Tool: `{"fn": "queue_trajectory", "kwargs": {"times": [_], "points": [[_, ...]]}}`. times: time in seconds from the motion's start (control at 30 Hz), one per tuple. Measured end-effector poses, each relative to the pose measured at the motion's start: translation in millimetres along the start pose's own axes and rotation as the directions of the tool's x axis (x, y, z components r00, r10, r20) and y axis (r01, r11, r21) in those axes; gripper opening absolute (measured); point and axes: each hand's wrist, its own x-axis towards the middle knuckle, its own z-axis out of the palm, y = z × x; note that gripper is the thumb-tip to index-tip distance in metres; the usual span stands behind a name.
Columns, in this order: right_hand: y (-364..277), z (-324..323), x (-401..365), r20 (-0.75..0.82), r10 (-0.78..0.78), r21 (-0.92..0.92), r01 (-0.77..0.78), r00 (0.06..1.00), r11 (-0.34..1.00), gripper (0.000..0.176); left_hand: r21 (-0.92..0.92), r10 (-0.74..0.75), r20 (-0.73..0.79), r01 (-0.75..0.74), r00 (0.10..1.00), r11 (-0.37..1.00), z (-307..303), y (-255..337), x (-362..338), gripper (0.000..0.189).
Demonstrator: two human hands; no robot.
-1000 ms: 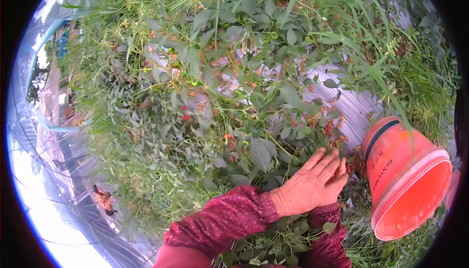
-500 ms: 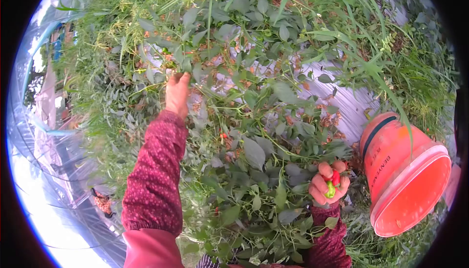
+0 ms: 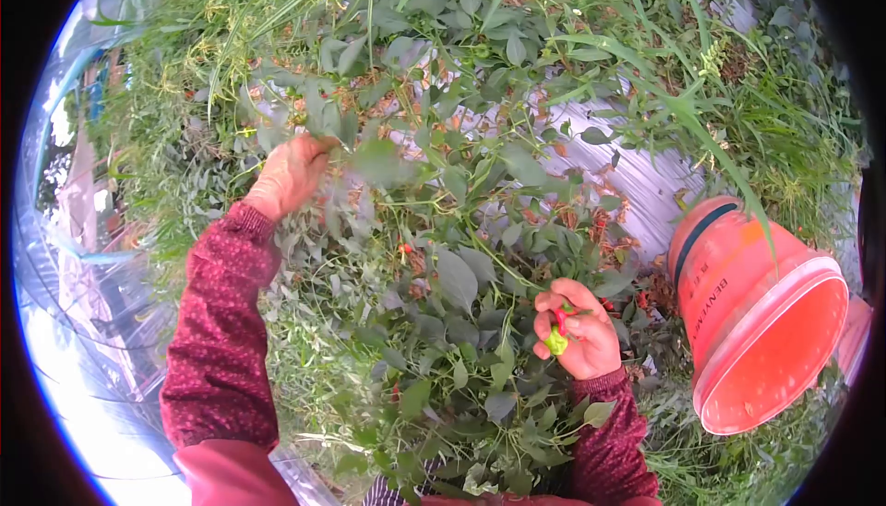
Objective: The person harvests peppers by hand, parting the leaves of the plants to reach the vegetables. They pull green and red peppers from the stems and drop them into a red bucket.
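My left hand (image 3: 288, 178) reaches in among the pepper plant leaves (image 3: 325, 119), its thumb and fingers drawn together. Foliage and the fingers themselves hide what lies in that pinch. Low on the right, my right hand (image 3: 593, 345) is turned palm up with its fingers curled around a few small peppers. One is a red pepper (image 3: 561, 319); below it shows a yellow-green pepper (image 3: 556, 341). Leafy pepper plants (image 3: 457, 280) spread between both hands, with a small red pepper (image 3: 405, 249) hanging in the middle.
A red bucket (image 3: 729, 289) with dark lettering leans on its side at the right, its mouth toward me. Pale plastic sheeting (image 3: 646, 188) covers the ground under the plants. Tall grass (image 3: 683, 100) grows at the upper right. Clear plastic sheeting (image 3: 92, 349) stands at the left.
My left hand has shifted left and slightly down. My right hand has moved left and up, its palm turned more into view, still holding the peppers. The view has shifted slightly.
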Motion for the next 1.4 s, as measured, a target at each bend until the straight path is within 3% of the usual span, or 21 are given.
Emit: {"fn": "queue_trajectory", "kwargs": {"times": [0.07, 0.1, 0.2, 0.27, 0.33, 0.37, 0.4, 0.47, 0.5, 0.57, 0.6, 0.67, 0.8, 1.0, 1.1, 1.13, 1.2, 1.4], "points": [[-0.5, -1.0, 1.2, -0.071, 0.04, -0.099, -0.047, 0.997, 0.994, 0.045, 0.259, 0.03, 0.254, -0.098, 0.967, 0.961, -9.7, -4.5, 5.8, 0.03], [-0.5, -0.2, 1.1, -0.094, 0.06, -0.105, -0.069, 0.994, 0.992, 0.045, 0.418, -0.099, 0.287, -0.032, 0.953, 0.908, -15.1, -1.6, 9.9, 0.032], [1.5, 0.1, 0.8, -0.117, 0.089, -0.173, -0.108, 0.989, 0.979, 0.045, 0.516, -0.17, 0.25, 0.017, 0.953, 0.856, -45.2, 9.6, 16.6, 0.029], [2.6, 2.1, 0.1, -0.096, 0.091, -0.158, -0.105, 0.991, 0.982, 0.045, 0.488, -0.124, 0.226, -0.002, 0.966, 0.873, -51.9, 26.0, 13.2, 0.028], [0.8, 5.2, 0.9, -0.072, 0.082, -0.152, -0.092, 0.994, 0.984, 0.045, 0.418, -0.127, 0.577, -0.159, 0.807, 0.894, -45.3, 63.8, 9.0, 0.028], [1.0, 7.0, 0.3, -0.059, 0.084, -0.144, -0.092, 0.995, 0.985, 0.046, 0.215, 0.038, 0.572, -0.195, 0.819, 0.957, -30.0, 68.0, 3.6, 0.027], [1.4, 7.4, -0.7, -0.049, 0.087, -0.136, -0.093, 0.995, 0.986, 0.047, 0.001, 0.199, 0.533, -0.236, 0.822, 0.972, -6.6, 67.5, 1.3, 0.027], [2.4, 2.2, -2.5, -0.018, 0.081, -0.114, -0.082, 0.997, 0.99, 0.048, -0.13, 0.217, 0.203, -0.193, 0.955, 0.973, 36.2, 80.2, 17.1, 0.018], [3.0, 0.1, -3.6, 0.006, 0.067, -0.095, -0.066, 0.998, 0.993, 0.048, -0.135, 0.226, 0.2, -0.202, 0.953, 0.97, 54.2, 82.6, 30.1, 0.018], [4.0, -1.8, -5.9, 0.029, 0.026, -0.067, -0.024, 0.999, 0.997, 0.049, 0.321, 0.057, 0.29, -0.154, 0.955, 0.935, 86.4, 84.4, 54.9, 0.018], [2.6, -3.3, -6.8, 0.024, 0.022, -0.074, -0.02, 0.999, 0.997, 0.049, 0.313, 0.064, 0.288, -0.158, 0.955, 0.937, 102.7, 84.9, 59.7, 0.018], [3.2, -6.2, -10.0, 0.063, -0.051, 0.028, 0.049, 0.997, 0.998, 0.048, 0.429, -0.097, 0.435, -0.111, 0.895, 0.897, 125.2, 88.2, 68.8, 0.017], [4.3, -11.7, -13.8, 0.096, -0.116, 0.091, 0.107, 0.989, 0.99, 0.047, 0.527, -0.203, 0.577, -0.171, 0.791, 0.833, 128.8, 96.8, 67.1, 0.019], [3.5, -13.2, -14.4, 0.056, -0.103, 0.079, 0.098, 0.993, 0.992, 0.046, 0.369, -0.154, 0.69, -0.16, 0.707, 0.915, 98.2, 82.9, 73.5, 0.037], [2.5, -13.3, -14.7, 0.044, -0.122, 0.09, 0.118, 0.992, 0.989, 0.047, 0.07, -0.072, 0.653, 0.035, 0.754, 0.997, 84.7, 71.6, 66.4, 0.049], [2.4, -12.8, -15.0, 0.045, -0.131, 0.093, 0.126, 0.99, 0.988, 0.047, 0.073, -0.068, 0.653, 0.026, 0.754, 0.997, 75.3, 77.1, 64.7, 0.049], [1.4, -11.5, -14.6, -0.003, -0.116, 0.077, 0.116, 0.993, 0.99, 0.046, -0.02, -0.247, 0.823, 0.461, 0.511, 0.887, 54.2, 86.3, 60.1, 0.047], [-1.9, -14.1, -14.1, 0.004, -0.118, 0.117, 0.117, 0.993, 0.986, 0.047, -0.188, -0.17, 0.803, 0.513, 0.571, 0.837, 43.0, 79.7, 41.5, 0.034]]}}
